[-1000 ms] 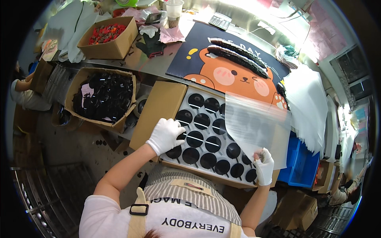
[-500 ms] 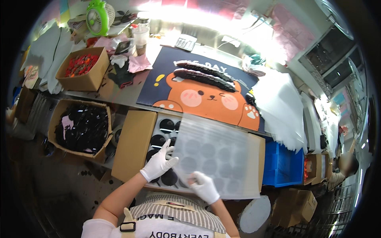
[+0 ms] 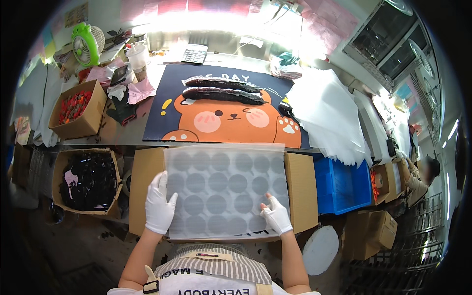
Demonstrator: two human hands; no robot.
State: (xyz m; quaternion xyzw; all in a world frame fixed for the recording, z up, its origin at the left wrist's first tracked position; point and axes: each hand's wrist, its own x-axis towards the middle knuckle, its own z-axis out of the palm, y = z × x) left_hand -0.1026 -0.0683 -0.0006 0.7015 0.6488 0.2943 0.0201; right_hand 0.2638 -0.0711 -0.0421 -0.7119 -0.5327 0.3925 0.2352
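A translucent white sheet (image 3: 228,169) lies over the open cardboard box (image 3: 302,189) in front of me. Rows of dark round pieces show dimly through it. My left hand (image 3: 160,206), in a white glove, is open at the sheet's left edge, with its thumb apart from the fingers. On the sheet's lower right part rests my gloved right hand (image 3: 277,215), open, its bare fingertips touching the surface. What exactly the round pieces are is blurred by the sheet.
Behind the box, a bear-printed mat (image 3: 236,132) carries two black bundles (image 3: 223,95). A stack of white sheets (image 3: 327,113) lies to its right, above a blue crate (image 3: 342,189). Left stand a carton of black pieces (image 3: 91,182) and a carton of red pieces (image 3: 78,110).
The sheet has shifted left and now covers the round pieces that were exposed. My left hand has moved to its left edge, my right hand toward its right side. The view has turned slightly.
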